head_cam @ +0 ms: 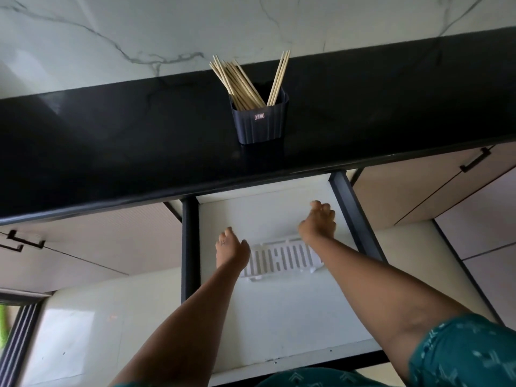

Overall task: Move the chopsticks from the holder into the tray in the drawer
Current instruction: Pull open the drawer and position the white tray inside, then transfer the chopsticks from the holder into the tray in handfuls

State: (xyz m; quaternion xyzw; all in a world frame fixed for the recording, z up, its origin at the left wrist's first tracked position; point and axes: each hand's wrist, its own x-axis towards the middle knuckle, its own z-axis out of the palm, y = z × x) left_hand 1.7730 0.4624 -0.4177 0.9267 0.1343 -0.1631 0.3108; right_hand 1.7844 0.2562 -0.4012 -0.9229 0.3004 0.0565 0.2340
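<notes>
A dark blue ribbed plastic holder [261, 121] stands upright on the glossy black stone table [111, 141], close to its front edge. Pale wooden chopsticks [238, 85] stand inside the holder: most lean toward its left side in a fanned bundle, and a few lean toward its right. Below the holder, a white drawer with dark side rails [279, 317] is pulled out from under the table. A white slotted plastic tray [282, 259] lies on the drawer floor, below and slightly right of the holder, and holds no chopsticks.

The left hand [231, 251] rests at the tray's left end, fingers curled loosely, its grip holding nothing that shows; whether it touches the tray cannot be told. The right hand [319, 223] hovers over the tray's far right corner, fingers partly spread, its grip loose and empty. A green patterned sleeve [460, 353] covers the right upper arm.
</notes>
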